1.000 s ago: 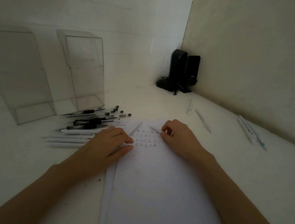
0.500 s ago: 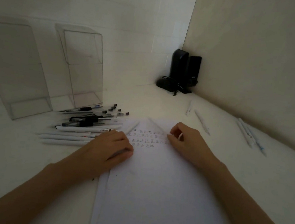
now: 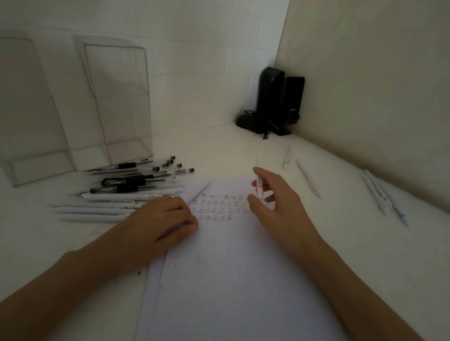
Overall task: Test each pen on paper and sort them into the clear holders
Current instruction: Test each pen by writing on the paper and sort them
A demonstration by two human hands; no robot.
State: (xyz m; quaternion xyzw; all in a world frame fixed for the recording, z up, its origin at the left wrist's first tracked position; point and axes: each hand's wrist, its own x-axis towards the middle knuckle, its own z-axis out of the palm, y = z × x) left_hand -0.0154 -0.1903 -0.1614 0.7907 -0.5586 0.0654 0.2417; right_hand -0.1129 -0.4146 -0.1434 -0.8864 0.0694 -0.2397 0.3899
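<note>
White pen (image 3: 258, 187), pinched in the right grip (image 3: 277, 207) above the marked paper (image 3: 236, 280) that the released left grip (image 3: 165, 219) presses flat, seems mid-test, while both clear holders (image 3: 116, 93) look empty and many pens (image 3: 124, 186) wait on the tabletop (image 3: 22, 234).

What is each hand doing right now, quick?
Left hand: open, holding nothing, resting on the paper.
Right hand: pinching a white pen.
</note>
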